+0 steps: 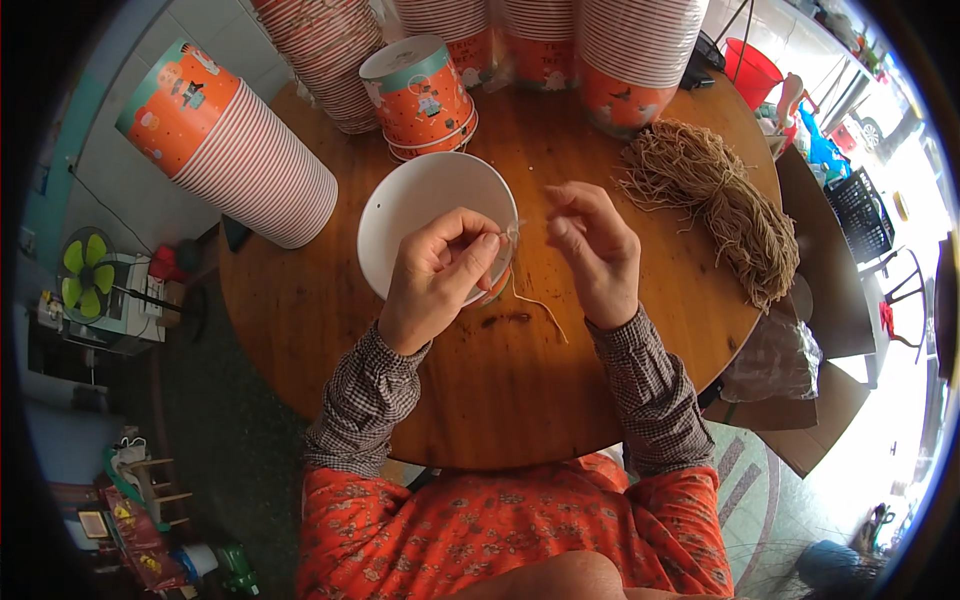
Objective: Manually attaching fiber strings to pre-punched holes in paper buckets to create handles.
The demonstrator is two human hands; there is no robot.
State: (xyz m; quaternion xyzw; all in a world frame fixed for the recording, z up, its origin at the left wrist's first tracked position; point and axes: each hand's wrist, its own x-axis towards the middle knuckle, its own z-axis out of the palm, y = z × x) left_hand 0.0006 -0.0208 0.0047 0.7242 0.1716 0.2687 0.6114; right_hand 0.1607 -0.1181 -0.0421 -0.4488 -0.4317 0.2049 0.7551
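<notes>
A paper bucket with a white inside lies tilted on the table, its mouth facing me. My left hand is closed in a pinch at the bucket's right rim. A small, pale, clear bit shows at its fingertips, too small to name. From beside this rim a thin tan cord trails down onto the wood. To the right, my right hand hovers with curled fingers, thumb and forefinger apart, and nothing visible between them. Behind the bucket stands an orange and green printed paper bucket, upside down or upright I cannot tell.
The round wooden table carries a leaning stack of nested paper buckets at left and several wrapped stacks along the back. A bundle of tan cords lies at right. Beyond that edge is an open cardboard box.
</notes>
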